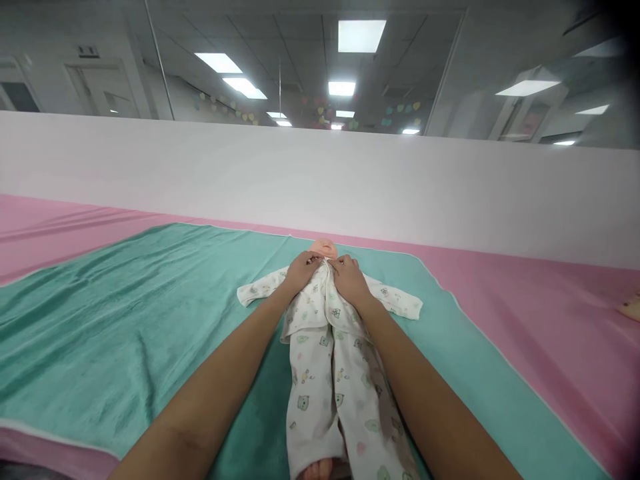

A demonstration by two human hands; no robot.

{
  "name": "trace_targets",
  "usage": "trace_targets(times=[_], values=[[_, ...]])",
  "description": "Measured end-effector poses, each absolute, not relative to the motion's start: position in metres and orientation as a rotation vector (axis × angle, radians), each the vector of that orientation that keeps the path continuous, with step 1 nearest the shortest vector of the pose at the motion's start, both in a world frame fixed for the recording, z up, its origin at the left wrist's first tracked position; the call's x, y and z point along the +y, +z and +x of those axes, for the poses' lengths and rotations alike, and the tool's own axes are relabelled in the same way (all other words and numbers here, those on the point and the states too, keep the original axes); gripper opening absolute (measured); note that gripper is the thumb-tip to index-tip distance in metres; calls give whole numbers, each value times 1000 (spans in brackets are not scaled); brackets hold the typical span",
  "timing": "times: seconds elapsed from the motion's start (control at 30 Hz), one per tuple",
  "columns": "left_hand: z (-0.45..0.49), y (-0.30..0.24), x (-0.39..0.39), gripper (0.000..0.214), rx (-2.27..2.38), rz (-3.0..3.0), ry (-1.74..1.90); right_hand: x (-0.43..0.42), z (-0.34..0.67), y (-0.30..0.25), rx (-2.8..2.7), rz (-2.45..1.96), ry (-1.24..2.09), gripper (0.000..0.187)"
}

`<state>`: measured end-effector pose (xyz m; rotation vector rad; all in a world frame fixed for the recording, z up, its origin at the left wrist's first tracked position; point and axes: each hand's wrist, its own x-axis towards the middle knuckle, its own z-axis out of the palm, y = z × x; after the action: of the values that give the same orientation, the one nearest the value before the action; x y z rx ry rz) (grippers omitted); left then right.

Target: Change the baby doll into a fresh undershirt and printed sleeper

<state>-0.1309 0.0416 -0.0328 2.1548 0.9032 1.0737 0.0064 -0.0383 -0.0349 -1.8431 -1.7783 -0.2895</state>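
A baby doll [325,247] lies on its back, head away from me, on a teal blanket [150,307]. It wears a white printed top [313,307] with both sleeves spread sideways, and matching printed trousers [313,380]. At the top's neckline, just below the doll's chin, my left hand [304,268] pinches the left edge of the front opening. Close beside it, my right hand [349,275] has its fingers closed on the right edge at the same height. My fingers cover the fastening there. One bare foot [319,469] of the doll shows at the bottom.
Pink cloth [540,313] surrounds the blanket. Beyond it rises a low white wall [320,180] with glass panels [300,73] above, showing ceiling lights. Part of what looks like a hand or foot [631,307] enters at the right edge.
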Motion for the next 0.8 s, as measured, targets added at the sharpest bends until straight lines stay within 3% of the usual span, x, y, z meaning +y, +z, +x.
trace_targets(times=[0.17, 0.8], values=[[-144, -34, 21, 26, 769, 2166, 1155, -47, 0, -36, -1740, -1773, -345, 33], [-144, -29, 6, 21, 731, 2364, 1169, -51, 8, -15, -1473, -1646, 328, 16]])
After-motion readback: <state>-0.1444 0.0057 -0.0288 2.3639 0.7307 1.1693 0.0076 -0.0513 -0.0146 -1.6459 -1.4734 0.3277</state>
